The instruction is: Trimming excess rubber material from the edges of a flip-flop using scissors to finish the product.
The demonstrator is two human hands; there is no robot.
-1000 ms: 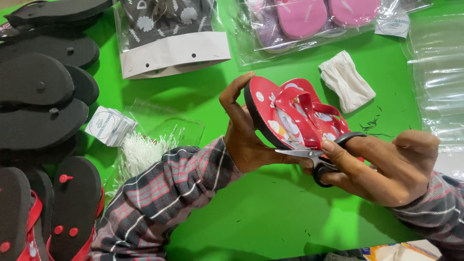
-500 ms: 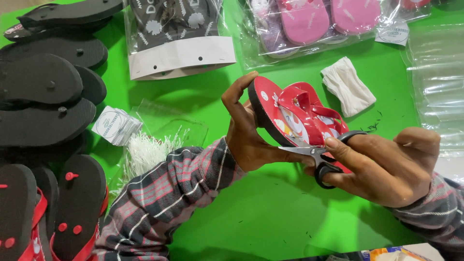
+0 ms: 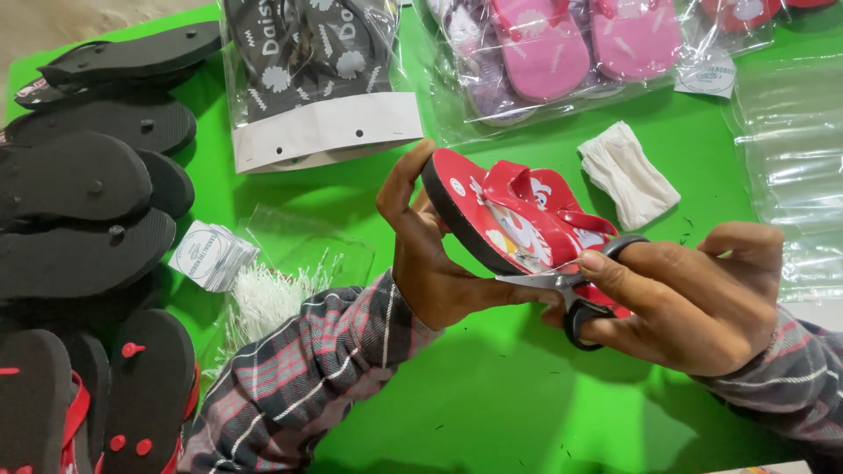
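Green table [image 3: 492, 412], mid-surface: red sandal [image 3: 514, 219] pinched at sole edge by left hand [image 3: 430, 263], fingers curled shut. Right hand [image 3: 685, 298] closed through scissors [image 3: 562, 285], blades at sole. Light, bendy foam (probably); best gripped by rim.

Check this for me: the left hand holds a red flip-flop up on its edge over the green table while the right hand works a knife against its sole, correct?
Not quite. The tool in the right hand is a pair of scissors with black handles, not a knife, as the head view shows. The rest stands: the left hand holds the red flip-flop on its edge over the green table.
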